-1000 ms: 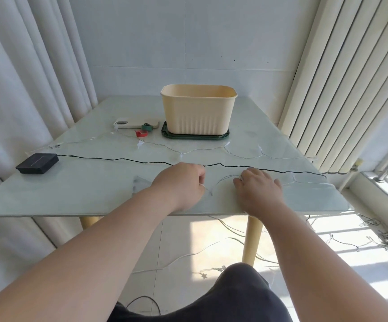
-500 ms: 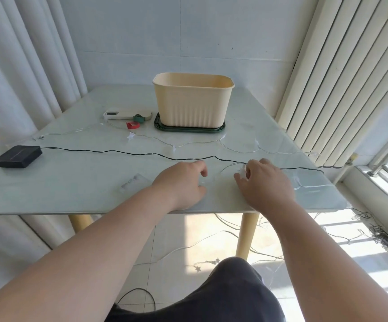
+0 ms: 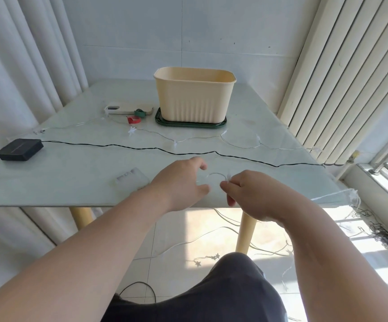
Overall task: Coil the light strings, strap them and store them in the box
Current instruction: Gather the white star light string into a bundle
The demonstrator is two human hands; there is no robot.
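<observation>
A thin clear light string (image 3: 237, 144) with small star lamps runs across the glass table (image 3: 79, 182) and off its right edge. My right hand (image 3: 251, 194) pinches a star lamp and a small arch of the clear wire near the front edge. My left hand (image 3: 181, 182) hovers beside it with thumb and fingers spread; I cannot tell whether it touches the wire. A black string (image 3: 118, 147) runs from a black solar panel (image 3: 19, 149) across the table. The cream box (image 3: 194, 94) stands at the back on a dark green lid (image 3: 165, 120). Red (image 3: 134, 120) and green straps (image 3: 140, 112) lie left of it.
A white phone (image 3: 121, 110) lies by the straps. A clear flat battery case (image 3: 130, 180) rests left of my left hand. More string lies tangled on the floor (image 3: 381, 233) to the right. Curtains hang left, blinds right.
My right hand lifted off the table and now pinches a star lamp with a loop of wire. My left hand opened and rose slightly. The view tilted upward.
</observation>
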